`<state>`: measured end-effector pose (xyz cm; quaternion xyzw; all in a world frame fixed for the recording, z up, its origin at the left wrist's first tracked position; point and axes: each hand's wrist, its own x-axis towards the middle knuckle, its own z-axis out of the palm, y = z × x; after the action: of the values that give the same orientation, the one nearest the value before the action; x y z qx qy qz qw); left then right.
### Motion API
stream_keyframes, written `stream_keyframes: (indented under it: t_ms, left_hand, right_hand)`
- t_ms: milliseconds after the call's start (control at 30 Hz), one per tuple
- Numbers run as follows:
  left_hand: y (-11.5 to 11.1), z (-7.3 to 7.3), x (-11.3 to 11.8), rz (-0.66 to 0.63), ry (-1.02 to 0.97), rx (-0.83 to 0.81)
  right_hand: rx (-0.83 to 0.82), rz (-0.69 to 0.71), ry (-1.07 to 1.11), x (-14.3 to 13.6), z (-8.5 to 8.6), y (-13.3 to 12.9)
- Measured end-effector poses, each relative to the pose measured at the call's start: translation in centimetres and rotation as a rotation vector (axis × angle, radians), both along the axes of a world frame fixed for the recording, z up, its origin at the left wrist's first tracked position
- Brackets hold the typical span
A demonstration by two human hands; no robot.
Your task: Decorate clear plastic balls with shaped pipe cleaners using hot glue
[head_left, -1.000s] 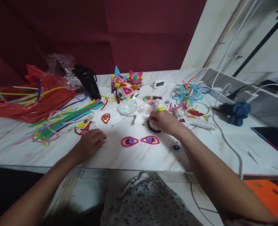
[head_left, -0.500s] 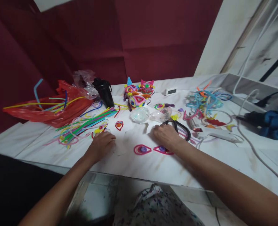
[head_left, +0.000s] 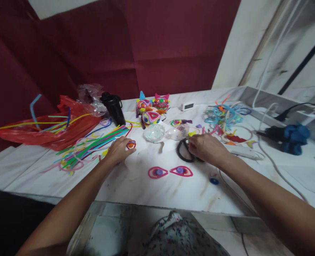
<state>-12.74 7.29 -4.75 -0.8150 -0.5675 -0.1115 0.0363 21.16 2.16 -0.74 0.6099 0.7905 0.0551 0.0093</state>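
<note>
My right hand [head_left: 206, 145] is closed on a pair of scissors [head_left: 184, 152] with black loop handles, low over the table; its fingers hide part of them. My left hand [head_left: 120, 151] lies low over the table, thumb and fingers apart, beside a small red teardrop piece [head_left: 131, 145] with an orange centre; whether it touches the piece I cannot tell. Nearer me lie two pink-edged eye shapes [head_left: 157, 172] with purple centres, points facing each other. A small whitish scrap [head_left: 161, 147] is between the hands, below two clear faceted plastic pieces [head_left: 154, 133].
Pipe cleaners [head_left: 93, 145] spread at left beside a red plastic bag [head_left: 48, 131] and a black bottle [head_left: 114, 107]. Decorated masks [head_left: 153, 115] and a small digital display [head_left: 188, 106] stand at the back. Tangled pipe cleaners [head_left: 223, 115], a cable [head_left: 277, 167] and a blue disc [head_left: 214, 181] are at right.
My right hand has moved right, and the scissors' loops now show on its left. The whitish scrap lies apart from it. My left hand has shifted up toward the red teardrop piece.
</note>
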Motion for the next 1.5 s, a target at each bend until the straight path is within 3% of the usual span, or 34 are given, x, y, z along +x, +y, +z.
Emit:
stream_keyframes:
  t_ms: [167, 367, 533, 733, 867, 1033, 1267, 1500]
  left_hand:
    - [0.6, -0.3, -0.2, -0.005, 0.067, 0.039]
    - [0.9, 0.5, -0.1, -0.012, 0.101, 0.052]
    - [0.9, 1.5, 3.2, -0.179, -0.002, 0.163]
    - [1.6, 1.5, 8.2, -0.371, -0.056, 0.290]
    - [0.9, 2.0, 11.7, -0.430, -0.101, 0.362]
    - [-1.4, 1.8, 14.9, -0.567, 0.017, 0.319]
    - [-1.9, -0.9, 14.3, -0.585, 0.183, 0.167]
    - [-1.0, -1.3, 13.9, -0.549, 0.182, 0.169]
  right_hand:
    - [-0.004, -0.153, -0.005, 3.2, 0.4, -0.1]
    - [-0.001, -0.270, 0.000, 5.7, 0.3, -0.1]
    - [-0.022, -0.303, 0.004, 7.1, 0.1, 0.2]
    - [-0.009, -0.290, 0.009, 8.5, 0.1, -0.2]
    - [0.049, -0.205, 0.027, 7.4, 0.2, -1.3]
    - [-0.035, -0.074, 0.102, 3.1, -1.1, -2.3]
    - [-0.113, -0.183, 0.212, 0.1, -1.7, -0.6]
    - [-0.143, -0.212, 0.352, 0.2, -0.8, 0.6]
